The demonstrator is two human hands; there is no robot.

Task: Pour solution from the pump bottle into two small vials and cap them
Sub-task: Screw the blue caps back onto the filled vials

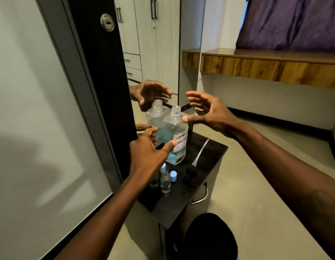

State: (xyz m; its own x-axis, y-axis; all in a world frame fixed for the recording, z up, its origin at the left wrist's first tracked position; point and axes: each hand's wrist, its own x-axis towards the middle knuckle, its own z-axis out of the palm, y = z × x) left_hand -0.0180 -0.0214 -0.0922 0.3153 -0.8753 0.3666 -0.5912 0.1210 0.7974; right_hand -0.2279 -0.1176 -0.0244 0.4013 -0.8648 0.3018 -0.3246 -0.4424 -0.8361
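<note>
A clear bottle (177, 135) with blue solution and a handwritten white label stands uncapped at the back of a small dark cabinet top (204, 166), against a mirror that doubles it. My left hand (149, 152) reaches at its left side, fingers apart, thumb close to the label. My right hand (208, 113) hovers open by the bottle's neck, thumb tip next to its shoulder. The black pump head with its white tube (193, 166) lies on the cabinet to the right. Two small clear vials (165, 182) stand in front of the bottle, with a blue cap (173, 175) beside them.
The mirror (157, 53) behind the bottle reflects my hands and a wardrobe. A dark door frame (99, 81) stands at the left. The cabinet has a metal handle (202, 196) on its front. A wooden shelf (266, 66) runs along the right wall. My dark knee (209, 239) is below.
</note>
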